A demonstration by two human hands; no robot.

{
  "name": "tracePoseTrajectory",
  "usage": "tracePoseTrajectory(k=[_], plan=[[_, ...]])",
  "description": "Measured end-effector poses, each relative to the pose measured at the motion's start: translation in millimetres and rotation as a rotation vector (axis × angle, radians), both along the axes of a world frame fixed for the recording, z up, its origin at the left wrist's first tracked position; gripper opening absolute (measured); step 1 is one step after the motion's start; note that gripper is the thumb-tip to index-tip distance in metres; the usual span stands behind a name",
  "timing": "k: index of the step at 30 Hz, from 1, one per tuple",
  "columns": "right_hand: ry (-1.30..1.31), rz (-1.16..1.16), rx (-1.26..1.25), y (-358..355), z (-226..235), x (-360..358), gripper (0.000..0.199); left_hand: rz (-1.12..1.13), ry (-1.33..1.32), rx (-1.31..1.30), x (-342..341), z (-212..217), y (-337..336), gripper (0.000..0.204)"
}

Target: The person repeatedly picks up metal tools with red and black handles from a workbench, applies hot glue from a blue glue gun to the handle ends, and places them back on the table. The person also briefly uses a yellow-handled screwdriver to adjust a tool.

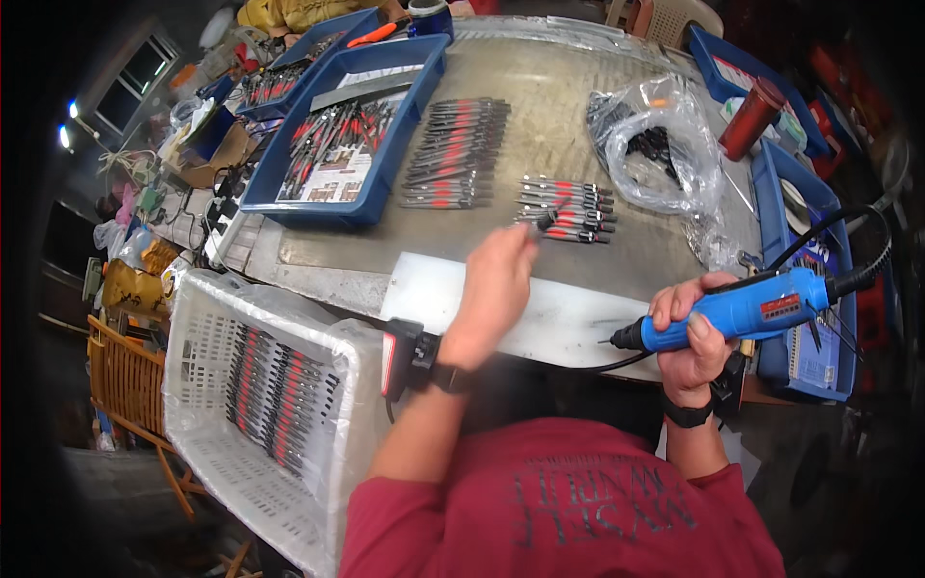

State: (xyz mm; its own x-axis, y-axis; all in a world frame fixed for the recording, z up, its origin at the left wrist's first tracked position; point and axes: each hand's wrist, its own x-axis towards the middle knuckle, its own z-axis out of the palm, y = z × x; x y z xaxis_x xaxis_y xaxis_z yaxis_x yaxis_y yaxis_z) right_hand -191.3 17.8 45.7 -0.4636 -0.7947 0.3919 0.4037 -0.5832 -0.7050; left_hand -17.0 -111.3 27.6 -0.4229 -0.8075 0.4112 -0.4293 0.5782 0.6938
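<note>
My left hand (pixel 493 289) reaches forward over the white board (pixel 568 323) and pinches the near end of a black-and-red tool (pixel 545 222) at the edge of a small row of the same tools (pixel 570 209). My right hand (pixel 690 332) grips a blue electric screwdriver (pixel 742 310), held level with its tip pointing left above the board; its black cord loops off to the right. A larger batch of black-and-red tools (pixel 460 152) lies farther back on the grey table.
A blue tray (pixel 381 188) of tools stands back left, another behind it. A clear plastic bag (pixel 660 144) with dark parts lies back right beside a red cylinder (pixel 752 118). A white plastic crate (pixel 260 405) with tools sits at lower left. Blue trays (pixel 771 202) line the right edge.
</note>
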Motion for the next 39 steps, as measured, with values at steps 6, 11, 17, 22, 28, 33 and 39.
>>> tracePoseTrajectory(k=[6,11,17,22,28,33,39], plan=[[-0.007,0.010,0.001,1,-1,0,0.051,-0.156,0.250,1.042,15,3,78,0.018],[-0.005,-0.036,-0.018,0,1,5,0.045,-0.161,0.197,1.192,23,-10,103,0.014],[0.009,-0.008,-0.029,-2,6,9,0.045,-0.065,0.218,1.279,19,-21,108,0.017],[0.007,0.016,-0.010,-3,7,14,0.046,-0.022,0.326,1.383,17,-21,109,0.018],[0.040,0.035,0.011,-7,8,20,0.047,-0.038,0.382,1.426,17,-20,109,0.019],[0.034,0.078,0.040,-10,8,26,0.049,-0.048,0.414,1.449,15,-20,109,0.020],[0.096,0.094,0.059,-12,10,31,0.051,-0.047,0.450,1.453,15,-22,110,0.019]])
